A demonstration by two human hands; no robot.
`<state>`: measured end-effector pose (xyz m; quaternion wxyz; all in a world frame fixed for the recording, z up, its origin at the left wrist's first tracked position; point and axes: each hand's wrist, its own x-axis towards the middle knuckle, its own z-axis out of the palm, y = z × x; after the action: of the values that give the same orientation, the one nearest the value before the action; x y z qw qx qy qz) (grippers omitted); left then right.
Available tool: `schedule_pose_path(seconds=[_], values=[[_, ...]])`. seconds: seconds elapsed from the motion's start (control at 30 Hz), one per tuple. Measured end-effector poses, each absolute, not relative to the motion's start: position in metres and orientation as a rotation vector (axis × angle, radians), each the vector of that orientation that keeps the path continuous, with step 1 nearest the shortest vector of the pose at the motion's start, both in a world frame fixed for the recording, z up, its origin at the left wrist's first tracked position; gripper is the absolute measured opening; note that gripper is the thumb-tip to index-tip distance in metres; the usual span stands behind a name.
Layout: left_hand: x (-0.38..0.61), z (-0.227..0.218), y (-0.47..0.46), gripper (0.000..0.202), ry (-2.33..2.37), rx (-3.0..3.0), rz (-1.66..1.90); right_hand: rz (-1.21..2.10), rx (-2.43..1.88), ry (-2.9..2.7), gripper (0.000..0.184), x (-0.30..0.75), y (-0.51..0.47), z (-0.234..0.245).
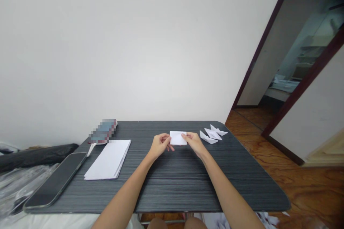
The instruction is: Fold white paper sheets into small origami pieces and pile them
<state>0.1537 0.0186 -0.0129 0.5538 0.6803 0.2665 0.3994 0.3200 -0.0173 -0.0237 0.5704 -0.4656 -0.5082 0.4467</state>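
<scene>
A small folded white paper is held just above the dark striped table, near its far middle. My left hand pinches the paper's left edge with curled fingers. My right hand grips its right edge the same way. Both forearms reach in from the near edge. To the right of my right hand lie three folded white paper boats on the table. A stack of white paper sheets lies to the left of my left hand.
A black phone lies face down at the table's near left corner. A blurred-out object sits at the far left. A plain white wall stands behind the table. Wooden floor and an open doorway lie to the right.
</scene>
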Motion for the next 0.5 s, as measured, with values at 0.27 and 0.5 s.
schedule_pose_path(seconds=[0.27,0.5], values=[[0.142,-0.001,0.019,0.031,0.428,1.91,0.808,1.098,-1.15,-1.247,0.035,0.325,-0.024,-0.016],[0.142,-0.002,0.018,0.023,0.461,1.821,0.824,1.09,-1.123,-1.3,0.033,0.325,-0.022,-0.02]])
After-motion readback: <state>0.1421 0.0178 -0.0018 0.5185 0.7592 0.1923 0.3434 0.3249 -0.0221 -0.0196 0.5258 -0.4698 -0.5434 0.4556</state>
